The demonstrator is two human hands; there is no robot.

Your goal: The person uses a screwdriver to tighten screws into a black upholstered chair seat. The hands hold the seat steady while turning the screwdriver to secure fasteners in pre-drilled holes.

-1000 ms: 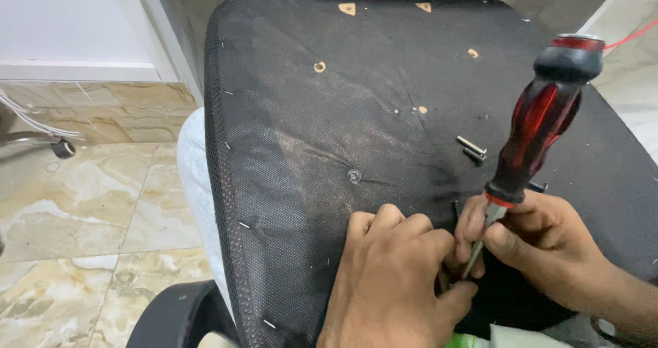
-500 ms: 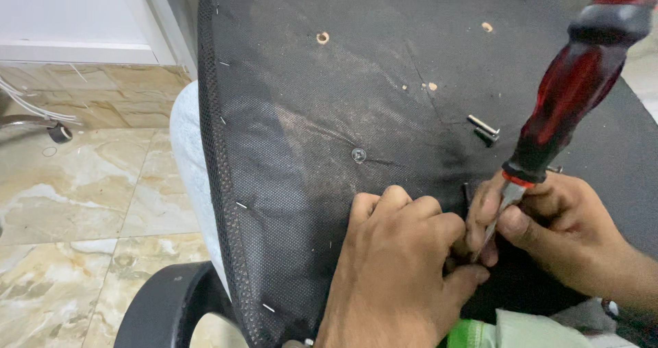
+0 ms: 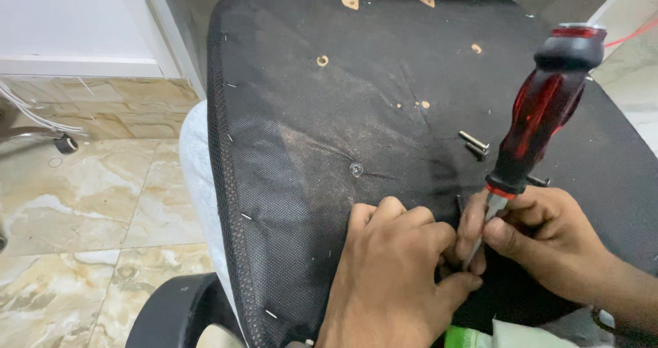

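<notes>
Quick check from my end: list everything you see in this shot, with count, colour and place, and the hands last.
chair seat underside: one, black fabric, upturned, fills the middle of the view
screwdriver: one, red and black handle, steel shaft, upright at right
loose screws: two, dark metal, lying on the fabric left of the handle
centre screw: one, silver, set in the fabric mid-seat
mounting holes: several, tan, across the upper fabric
staples: several, silver, along the left edge
armrest: one, black, bottom left
floor: beige marble tiles, left
cables: white, far left
left hand: pressed on the fabric beside the shaft tip
right hand: grip around the shaft below the handle
</notes>
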